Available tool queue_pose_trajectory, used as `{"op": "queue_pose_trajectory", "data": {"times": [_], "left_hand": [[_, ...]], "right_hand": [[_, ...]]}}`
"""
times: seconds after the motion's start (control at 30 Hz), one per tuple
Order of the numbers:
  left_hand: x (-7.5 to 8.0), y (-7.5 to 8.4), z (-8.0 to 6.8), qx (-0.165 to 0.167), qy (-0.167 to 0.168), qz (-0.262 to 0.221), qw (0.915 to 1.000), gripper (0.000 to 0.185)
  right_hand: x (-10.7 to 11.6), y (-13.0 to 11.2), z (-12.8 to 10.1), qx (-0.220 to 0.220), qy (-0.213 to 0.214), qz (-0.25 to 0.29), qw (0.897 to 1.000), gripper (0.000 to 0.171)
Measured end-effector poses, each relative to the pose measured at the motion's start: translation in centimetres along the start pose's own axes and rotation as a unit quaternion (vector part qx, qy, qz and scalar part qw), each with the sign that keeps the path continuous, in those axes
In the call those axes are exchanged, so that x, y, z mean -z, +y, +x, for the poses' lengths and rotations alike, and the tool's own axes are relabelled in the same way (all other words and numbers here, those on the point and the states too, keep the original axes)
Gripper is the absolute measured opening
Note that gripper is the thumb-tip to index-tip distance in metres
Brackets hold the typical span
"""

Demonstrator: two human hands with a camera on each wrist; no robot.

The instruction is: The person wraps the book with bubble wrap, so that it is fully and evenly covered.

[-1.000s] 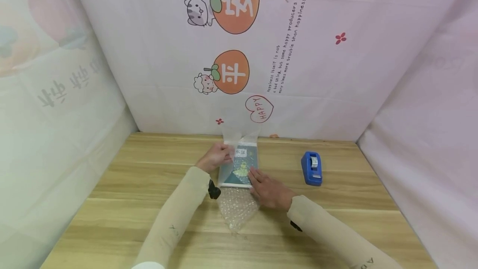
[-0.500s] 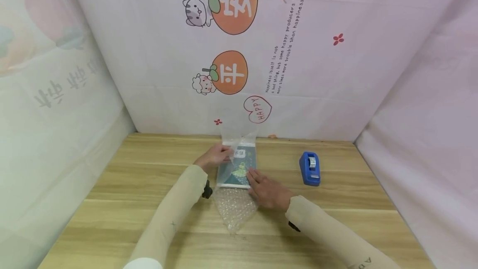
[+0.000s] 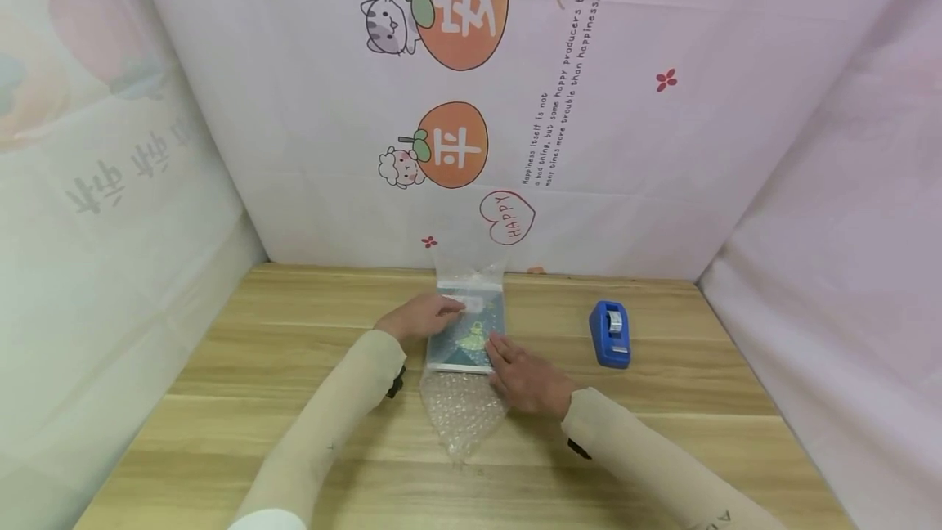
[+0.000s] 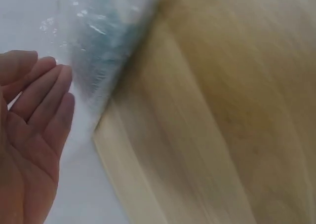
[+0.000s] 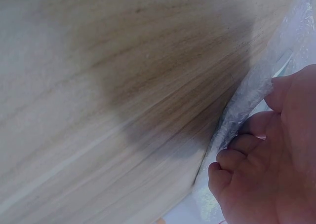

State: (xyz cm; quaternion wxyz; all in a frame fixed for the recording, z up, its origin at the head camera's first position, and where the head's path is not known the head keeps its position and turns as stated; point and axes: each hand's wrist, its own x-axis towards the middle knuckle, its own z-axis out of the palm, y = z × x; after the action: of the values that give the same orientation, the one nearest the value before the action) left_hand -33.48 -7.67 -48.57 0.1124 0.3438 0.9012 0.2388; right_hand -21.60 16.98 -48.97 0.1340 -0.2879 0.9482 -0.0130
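A teal book (image 3: 449, 350) with a yellow-green figure on its cover lies on bubble wrap (image 3: 464, 411). The clear wrap sticks out below the book and also beyond its top edge. My left hand (image 3: 423, 317) reaches over the book's upper left, its fingertips at the pale label. In the left wrist view, that hand's fingers (image 4: 42, 100) are fairly straight beside the shiny wrap (image 4: 98, 41). Along the book's right edge, my right hand (image 3: 531, 379) rests with its fingers on the wrapped cover. The right wrist view has its fingers (image 5: 244, 150) against the wrap's side (image 5: 247, 98).
A blue tape dispenser (image 3: 611, 334) with a roll of tape stands on the wooden table (image 3: 294, 301), to the right of the book. White printed cloth (image 3: 603, 219) rises behind the table and on both sides.
The left flap of wrap, raised in my left hand before, now lies down over the book. The left hand has turned lower over the cover. My right hand stays in place.
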Motion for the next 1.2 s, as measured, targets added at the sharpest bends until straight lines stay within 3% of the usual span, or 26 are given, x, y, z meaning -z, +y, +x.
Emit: {"op": "queue_pose_trajectory", "data": {"times": [0.17,0.3,0.47,0.7,0.8,0.97,1.2], "left_hand": [[-0.5,0.2,-0.9,-0.052,-0.031,0.072,0.9956,0.045],[-1.0,0.5,-1.4,-0.072,-0.030,0.116,0.9901,0.048],[-1.5,0.7,-1.8,-0.087,-0.011,0.143,0.9859,0.048],[-2.3,0.4,-2.1,-0.134,0.037,0.180,0.9739,0.045],[-2.4,0.5,-2.1,-0.133,0.032,0.189,0.9725,0.046],[-2.5,0.8,-2.4,-0.114,0.006,0.160,0.9805,0.048],[-3.3,0.3,-2.3,-0.104,0.004,0.145,0.9840,0.052]], "right_hand": [[-0.1,-0.1,0.0,-0.002,0.000,-0.004,1.000,0.063],[0.1,-0.2,0.0,-0.002,-0.002,-0.001,1.000,0.063],[0.2,-0.2,-0.1,0.003,0.003,0.002,1.000,0.062],[0.2,-0.2,-0.1,0.007,0.006,0.003,1.000,0.061],[0.2,-0.2,-0.1,0.005,0.008,0.006,1.000,0.062],[0.2,-0.2,-0.1,-0.002,0.006,0.012,1.000,0.062],[0.2,-0.4,-0.2,-0.002,0.002,0.026,1.000,0.062]]}}
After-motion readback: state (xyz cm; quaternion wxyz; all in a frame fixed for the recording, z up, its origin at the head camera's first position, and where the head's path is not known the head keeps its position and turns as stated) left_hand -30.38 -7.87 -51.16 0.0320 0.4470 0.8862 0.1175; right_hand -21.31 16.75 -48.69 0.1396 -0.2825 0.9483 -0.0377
